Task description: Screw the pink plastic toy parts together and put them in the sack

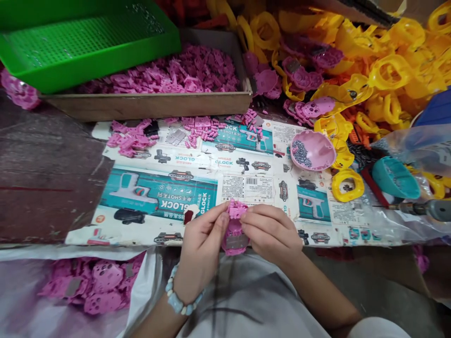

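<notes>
**Near centre.** Both hands meet just past the near edge of the table. The left hand and the right hand are each closed on one pink part, and their fingertips pinch its upper end from either side. The part stands roughly upright between them, above the person's lap. A bracelet of pale beads sits on the left wrist.

**Table, beyond the hands.** A printed cardboard sheet covers the top.
- Far left on the sheet lie loose pink pieces, and at far centre lie pink beads.
- To the right stands a pink bowl holding small screws. A yellow ring lies just near of it, and a teal bowl stands further right.
- A power screwdriver lies at the right edge with its tip pointing left.

**Far side.** A wooden box is filled with pink pieces, and a green tray rests across its left end. At far right is a heap of yellow shells mixed with pink ones.

**Near left, below the table top.** A clear bag holds pink mouldings.
</notes>
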